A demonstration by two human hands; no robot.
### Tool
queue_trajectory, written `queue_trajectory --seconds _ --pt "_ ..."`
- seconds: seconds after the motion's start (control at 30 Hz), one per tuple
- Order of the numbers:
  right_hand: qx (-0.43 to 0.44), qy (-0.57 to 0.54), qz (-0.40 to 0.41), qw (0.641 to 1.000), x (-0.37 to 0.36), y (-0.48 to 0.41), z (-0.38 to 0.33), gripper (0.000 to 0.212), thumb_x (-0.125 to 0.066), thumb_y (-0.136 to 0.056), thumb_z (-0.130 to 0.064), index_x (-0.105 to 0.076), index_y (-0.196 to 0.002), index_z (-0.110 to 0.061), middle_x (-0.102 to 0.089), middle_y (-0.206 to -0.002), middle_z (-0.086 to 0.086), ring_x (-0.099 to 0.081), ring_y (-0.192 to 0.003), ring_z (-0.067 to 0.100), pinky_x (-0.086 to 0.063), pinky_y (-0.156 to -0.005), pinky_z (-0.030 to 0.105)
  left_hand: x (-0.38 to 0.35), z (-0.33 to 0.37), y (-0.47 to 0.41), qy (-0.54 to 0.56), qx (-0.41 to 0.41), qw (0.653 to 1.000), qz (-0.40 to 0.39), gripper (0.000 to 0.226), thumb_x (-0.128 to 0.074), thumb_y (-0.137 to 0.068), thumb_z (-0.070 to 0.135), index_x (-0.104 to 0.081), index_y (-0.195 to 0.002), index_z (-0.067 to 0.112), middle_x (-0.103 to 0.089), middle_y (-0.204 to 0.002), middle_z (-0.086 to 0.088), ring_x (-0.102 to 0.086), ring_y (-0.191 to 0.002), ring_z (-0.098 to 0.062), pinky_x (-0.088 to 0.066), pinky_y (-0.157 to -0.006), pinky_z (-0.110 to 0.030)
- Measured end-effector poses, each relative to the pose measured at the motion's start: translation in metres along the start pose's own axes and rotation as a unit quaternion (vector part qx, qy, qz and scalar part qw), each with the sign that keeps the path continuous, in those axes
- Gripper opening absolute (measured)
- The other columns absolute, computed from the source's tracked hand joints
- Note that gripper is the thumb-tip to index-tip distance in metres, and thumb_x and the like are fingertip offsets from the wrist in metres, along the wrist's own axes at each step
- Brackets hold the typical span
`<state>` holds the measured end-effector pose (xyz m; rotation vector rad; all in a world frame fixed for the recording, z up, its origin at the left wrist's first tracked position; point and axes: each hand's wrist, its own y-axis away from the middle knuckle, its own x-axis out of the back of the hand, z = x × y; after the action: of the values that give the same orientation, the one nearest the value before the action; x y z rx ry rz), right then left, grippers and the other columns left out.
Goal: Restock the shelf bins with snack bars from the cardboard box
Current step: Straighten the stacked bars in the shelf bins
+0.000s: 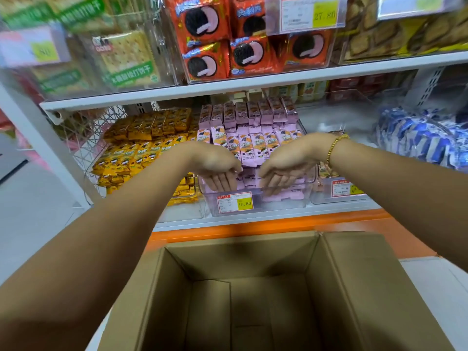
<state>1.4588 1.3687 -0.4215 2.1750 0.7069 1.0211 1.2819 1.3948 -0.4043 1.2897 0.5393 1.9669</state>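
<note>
An open cardboard box (253, 295) stands below the shelf, and its inside shows only bare cardboard. On the lower shelf a clear bin (278, 206) holds several pink snack bars (255, 138) in rows. Both hands reach into the front of that bin. My left hand (217, 171) has straight fingers pointing down against the pink bars at the front left. My right hand (281, 171), with a gold bracelet on its wrist, lies the same way at the front right. The fingertips are seen through the bin's clear front wall. Neither hand grips a bar.
A wire-sided bin of yellow snack bars (141, 150) sits left of the pink bin. Blue-and-white packs (417, 140) lie to the right. Red cookie packs (243, 54) and cracker packs fill the upper shelf. A price tag (234, 201) hangs on the pink bin's front.
</note>
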Motion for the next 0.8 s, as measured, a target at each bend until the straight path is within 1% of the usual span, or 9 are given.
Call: queue_trajectory --seconds 0.07,0.1,0.17,0.23,0.27,0.33,0.43,0.63,0.8 --pt "-0.008 -0.021 -0.017 1.000 -0.008 -0.010 -0.005 0.036 -0.031 -0.102 -0.030 -0.057 -0.099 -0.006 -0.064 -0.119 0.016 -0.058 -0.115 0.027 -0.043 -0.104 0.036 -0.002 0.004 -0.002 0.025 -0.011 0.999 -0.019 0.052 -0.026 -0.101 0.031 -0.064 -0.109 -0.003 -0.065 -0.102 -0.017 -0.061 -0.083 -0.022 -0.049 -0.086 -0.029" --pt "-0.018 -0.017 -0.016 1.000 -0.011 -0.017 -0.006 0.035 -0.030 -0.101 -0.029 -0.056 -0.092 -0.006 -0.063 -0.118 0.017 -0.057 -0.116 0.029 -0.039 -0.107 0.037 -0.003 0.003 -0.006 0.035 -0.010 0.999 -0.035 0.051 -0.026 -0.101 0.031 -0.063 -0.109 -0.003 -0.064 -0.103 -0.019 -0.059 -0.084 -0.024 -0.048 -0.086 -0.029" --pt "-0.028 -0.013 -0.004 1.000 -0.015 -0.025 -0.006 0.034 -0.030 -0.099 -0.024 -0.053 -0.081 -0.007 -0.061 -0.112 0.020 -0.057 -0.106 0.030 -0.044 -0.096 0.035 -0.006 0.000 -0.016 0.045 0.001 0.996 -0.070 0.051 -0.024 -0.100 0.031 -0.061 -0.111 -0.003 -0.060 -0.104 -0.020 -0.056 -0.082 -0.025 -0.046 -0.080 -0.028" --pt "-0.026 -0.020 0.010 0.999 -0.015 -0.029 -0.007 0.030 -0.032 -0.098 -0.021 -0.053 -0.082 -0.006 -0.063 -0.103 0.019 -0.056 -0.096 0.029 -0.047 -0.081 0.030 -0.007 -0.006 -0.024 0.049 0.014 0.994 -0.096 0.048 -0.023 -0.100 0.032 -0.058 -0.111 0.001 -0.056 -0.107 -0.020 -0.054 -0.083 -0.025 -0.043 -0.074 -0.028" --pt "-0.023 -0.022 0.013 0.999 -0.014 -0.030 -0.007 0.028 -0.033 -0.098 -0.020 -0.053 -0.086 -0.005 -0.064 -0.099 0.016 -0.057 -0.096 0.028 -0.047 -0.080 0.030 -0.006 -0.009 -0.026 0.053 0.022 0.993 -0.105 0.047 -0.024 -0.101 0.033 -0.058 -0.112 0.003 -0.057 -0.111 -0.019 -0.055 -0.088 -0.027 -0.044 -0.076 -0.030" --pt "-0.022 -0.027 0.012 0.999 -0.012 -0.034 -0.005 0.027 -0.033 -0.099 -0.021 -0.054 -0.101 -0.003 -0.064 -0.101 0.013 -0.058 -0.104 0.027 -0.047 -0.090 0.032 -0.003 -0.014 -0.029 0.064 0.040 0.988 -0.133 0.052 -0.022 -0.103 0.037 -0.057 -0.120 0.003 -0.058 -0.122 -0.020 -0.055 -0.101 -0.031 -0.045 -0.091 -0.039" --pt "-0.011 -0.048 -0.008 0.999 -0.008 -0.038 -0.004 0.039 -0.032 -0.103 -0.031 -0.049 -0.125 -0.003 -0.057 -0.131 0.012 -0.056 -0.119 0.024 -0.042 -0.105 0.033 0.002 -0.017 -0.033 0.065 0.058 0.983 -0.165 0.064 -0.017 -0.102 0.044 -0.050 -0.132 -0.002 -0.052 -0.134 -0.023 -0.051 -0.112 -0.035 -0.033 -0.110 -0.050" --pt "0.010 -0.062 -0.009 0.998 -0.007 -0.033 -0.005 0.058 -0.035 -0.102 -0.040 -0.031 -0.147 -0.004 -0.043 -0.147 0.011 -0.049 -0.128 0.025 -0.041 -0.105 0.033 -0.003 -0.016 -0.032 0.063 0.062 0.989 -0.119 0.067 -0.016 -0.101 0.048 -0.050 -0.131 -0.002 -0.055 -0.132 -0.020 -0.052 -0.121 -0.033 -0.031 -0.112 -0.048" --pt "0.005 -0.061 -0.002 0.998 -0.003 -0.034 -0.002 0.058 -0.036 -0.101 -0.044 -0.044 -0.137 0.001 -0.053 -0.136 0.017 -0.054 -0.122 0.027 -0.039 -0.109 0.039 -0.010 -0.007 -0.029 0.021 0.087 0.993 -0.083 0.070 -0.016 -0.099 0.054 -0.041 -0.136 0.000 -0.047 -0.139 -0.018 -0.047 -0.125 -0.029 -0.031 -0.112 -0.045"
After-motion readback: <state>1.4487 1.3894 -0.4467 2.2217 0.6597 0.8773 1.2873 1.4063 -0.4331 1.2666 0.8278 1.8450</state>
